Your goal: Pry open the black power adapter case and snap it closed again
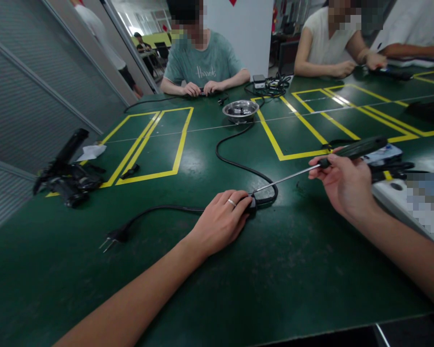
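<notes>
Right in front of me, a small black block (252, 206) sits on the green desk (275, 279), partly covered by fingers. My left hand (220, 219), a ring on one finger, has its grip clamped on the block, pressing it to the desk. My right hand (347, 185) has its grip closed around the screwdriver (363, 147) near the front of the handle; the long shaft slants down leftward, its tip at the block's top by the left fingertips. I can't tell whether the tip sits inside anything.

A black cord (166, 208) runs left from under the hand to a two-pin plug (119, 235). Another length loops off the block's right and curves away toward a metal bowl (240, 119), which holds small dark pieces. Dark tools (72, 185) lie piled at far left near white paper (91, 152). Across from me, a co-worker in a green shirt (210, 60) handles something small and dark.
</notes>
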The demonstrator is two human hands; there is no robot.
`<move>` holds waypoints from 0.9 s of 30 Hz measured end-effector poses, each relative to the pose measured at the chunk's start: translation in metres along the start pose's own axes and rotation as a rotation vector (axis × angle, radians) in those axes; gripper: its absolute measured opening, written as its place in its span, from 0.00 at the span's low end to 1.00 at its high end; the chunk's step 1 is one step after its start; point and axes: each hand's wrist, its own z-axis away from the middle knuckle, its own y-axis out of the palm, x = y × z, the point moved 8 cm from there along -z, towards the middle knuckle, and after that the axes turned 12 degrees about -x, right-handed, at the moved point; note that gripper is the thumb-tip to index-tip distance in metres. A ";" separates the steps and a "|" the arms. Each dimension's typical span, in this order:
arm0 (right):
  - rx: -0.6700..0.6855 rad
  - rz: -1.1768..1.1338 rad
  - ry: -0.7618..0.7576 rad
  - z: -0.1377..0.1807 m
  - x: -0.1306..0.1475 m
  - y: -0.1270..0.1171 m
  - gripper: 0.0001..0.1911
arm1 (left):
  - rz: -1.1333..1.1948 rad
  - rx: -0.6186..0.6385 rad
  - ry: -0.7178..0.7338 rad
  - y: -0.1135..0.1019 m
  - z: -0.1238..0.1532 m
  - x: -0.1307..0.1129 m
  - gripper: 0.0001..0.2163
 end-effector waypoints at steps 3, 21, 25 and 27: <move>0.006 -0.001 0.000 0.001 0.000 0.001 0.06 | 0.005 0.007 -0.012 0.001 0.000 0.001 0.16; 0.017 -0.009 -0.049 0.007 0.006 0.006 0.09 | 0.010 -0.020 -0.016 0.000 0.000 0.001 0.14; 0.014 0.076 -0.125 0.010 0.013 0.008 0.08 | 0.010 -0.013 -0.025 0.000 0.001 0.002 0.15; -0.001 0.127 -0.170 0.011 0.018 0.007 0.08 | 0.015 -0.006 -0.031 0.000 0.001 0.002 0.15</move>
